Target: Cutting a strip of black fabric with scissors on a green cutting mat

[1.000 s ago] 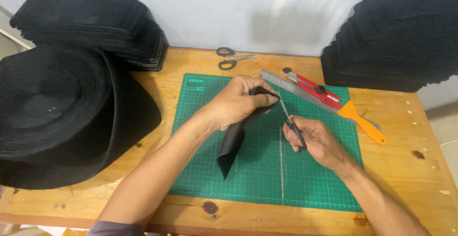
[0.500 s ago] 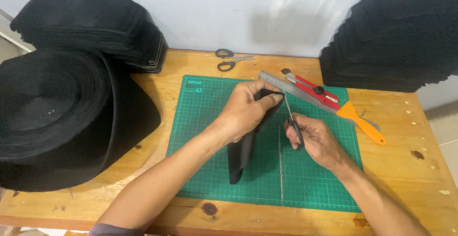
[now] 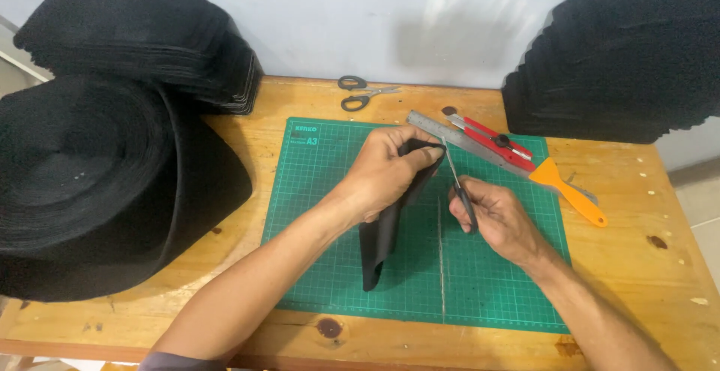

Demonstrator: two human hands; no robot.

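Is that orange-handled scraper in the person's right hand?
No, the orange-handled scraper lies on the wooden table, while the right hand holds scissors.

Both forearms are showing bare down to the left hand (image 3: 386,172) and the right hand (image 3: 499,217), no rings or watch visible. A grey-purple sleeve edge (image 3: 176,361) is peeking at the left elbow.
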